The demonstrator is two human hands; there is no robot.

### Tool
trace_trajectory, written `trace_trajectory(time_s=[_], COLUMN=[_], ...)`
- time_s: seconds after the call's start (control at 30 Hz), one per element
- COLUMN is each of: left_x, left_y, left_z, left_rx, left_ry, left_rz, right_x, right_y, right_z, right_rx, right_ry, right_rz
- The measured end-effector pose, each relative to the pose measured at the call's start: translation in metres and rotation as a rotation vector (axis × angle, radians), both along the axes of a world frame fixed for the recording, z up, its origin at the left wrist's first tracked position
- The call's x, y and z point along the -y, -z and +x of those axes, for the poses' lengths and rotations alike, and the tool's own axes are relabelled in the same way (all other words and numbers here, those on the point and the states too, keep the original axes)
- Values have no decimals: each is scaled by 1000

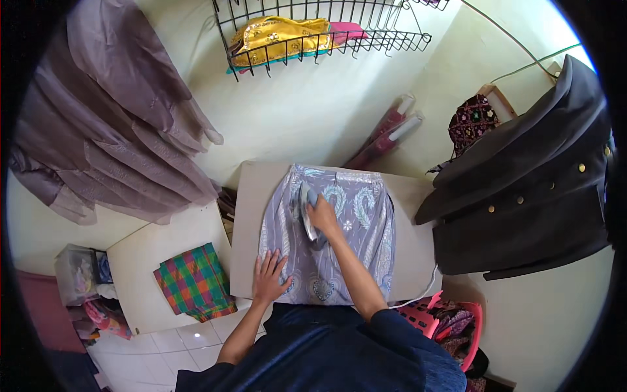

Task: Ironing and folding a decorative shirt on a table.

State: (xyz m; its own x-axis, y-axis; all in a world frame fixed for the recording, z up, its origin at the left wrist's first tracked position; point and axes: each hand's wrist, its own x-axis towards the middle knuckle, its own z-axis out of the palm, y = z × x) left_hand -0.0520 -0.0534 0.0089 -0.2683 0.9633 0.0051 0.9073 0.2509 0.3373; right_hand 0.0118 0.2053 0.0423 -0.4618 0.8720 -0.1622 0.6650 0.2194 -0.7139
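Note:
A purple-grey patterned skirt (pixel 313 264) with pale paisley motifs lies spread over a beige padded ironing surface (pixel 414 196), its waistband at the far edge. My right hand (pixel 322 215) grips the handle of a clothes iron (pixel 308 223), which sits on the upper left part of the skirt. The iron's soleplate is hidden from this angle. Flat on the skirt's lower left side rests my left hand (pixel 271 275), fingers spread, holding nothing. A white cord (pixel 423 291) runs along the near right edge of the ironing surface.
A folded plaid cloth (pixel 198 281) lies on a white table (pixel 134 264) to the left. Mauve garments (pixel 127 117) and a black buttoned jacket (pixel 529 196) hang at the sides. A wire rack (pixel 377 39) holds yellow fabric (pixel 284 39). At lower right stands a pink basket (pixel 474 333) of clothes.

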Motion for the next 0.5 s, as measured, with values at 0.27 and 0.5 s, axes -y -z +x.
trace_trajectory(time_s=[0.27,0.5], left_x=[4,0], left_y=[8,3], left_z=[0,-1], left_rx=[28,36], left_ry=[-16,-19], left_rz=[74,62], right_x=[2,-15], right_y=[-1,15], right_z=[-11,-50], right_rx=[-181,-63], right_ry=[29,-16], right_rz=[55,135])
